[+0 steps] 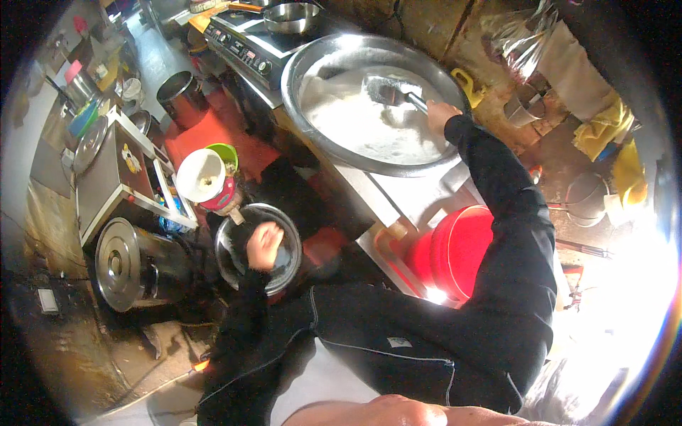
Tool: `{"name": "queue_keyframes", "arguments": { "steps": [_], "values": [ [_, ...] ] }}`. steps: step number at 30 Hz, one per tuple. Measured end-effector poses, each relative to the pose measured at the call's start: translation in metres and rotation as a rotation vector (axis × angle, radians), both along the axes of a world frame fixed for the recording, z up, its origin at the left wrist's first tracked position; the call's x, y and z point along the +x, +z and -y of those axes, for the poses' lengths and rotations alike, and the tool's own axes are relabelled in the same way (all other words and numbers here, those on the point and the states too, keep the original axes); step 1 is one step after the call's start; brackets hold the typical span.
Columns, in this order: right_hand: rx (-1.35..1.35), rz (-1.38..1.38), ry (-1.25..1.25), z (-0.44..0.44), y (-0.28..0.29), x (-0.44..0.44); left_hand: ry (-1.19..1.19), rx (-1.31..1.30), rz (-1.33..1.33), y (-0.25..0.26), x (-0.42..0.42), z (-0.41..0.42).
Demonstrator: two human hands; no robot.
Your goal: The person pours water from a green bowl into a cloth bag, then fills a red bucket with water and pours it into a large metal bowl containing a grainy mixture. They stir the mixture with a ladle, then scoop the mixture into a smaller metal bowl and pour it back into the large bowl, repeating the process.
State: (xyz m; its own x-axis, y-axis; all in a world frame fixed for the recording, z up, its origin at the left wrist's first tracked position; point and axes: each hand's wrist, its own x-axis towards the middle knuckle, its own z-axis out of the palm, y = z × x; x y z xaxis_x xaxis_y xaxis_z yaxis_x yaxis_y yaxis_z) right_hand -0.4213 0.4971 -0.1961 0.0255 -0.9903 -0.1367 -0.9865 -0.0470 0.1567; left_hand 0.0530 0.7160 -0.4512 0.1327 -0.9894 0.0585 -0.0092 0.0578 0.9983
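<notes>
A wide metal basin [373,169] stands on the counter, holding a mass of white powder [367,133]. My right hand [443,118] grips the handle of a metal scoop [391,91], whose broad head rests at the powder's surface. Lower left, my left hand [265,246] is blurred over a round, shiny metal vessel or lid [292,266]; its fingers look curled, and whether it touches the metal or holds anything is unclear. Close by that hand are a white bowl [194,173] with some pale food inside and a green bowl [226,154] partly behind it.
A red bucket [453,250] stands near my right forearm. Beyond the basin, a metal pan [292,18] sits on a cooktop with control knobs [240,50]. To the left are a tall lidded pot [117,266] and a dark metal pot [181,98]. Yellow cloths [602,130] hang at right.
</notes>
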Motion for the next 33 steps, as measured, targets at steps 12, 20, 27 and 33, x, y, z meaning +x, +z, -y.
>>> {"name": "queue_keyframes", "arguments": {
  "steps": [12,20,27,33],
  "values": [
    [0.15,0.059,0.057,-0.096,0.033,0.014,-0.054,-0.998,0.752,0.181,-0.139,0.135],
    [0.139,0.113,0.213,-0.123,0.042,0.048,-0.039,-0.98,0.783,0.18,-0.144,0.137],
    [0.069,0.052,0.288,-0.071,0.031,0.082,-0.041,-0.94,0.791,0.183,-0.142,0.137],
    [-0.025,-0.059,0.287,-0.007,0.007,0.093,0.006,-0.952,0.813,0.179,-0.143,0.143]
  ]
}}
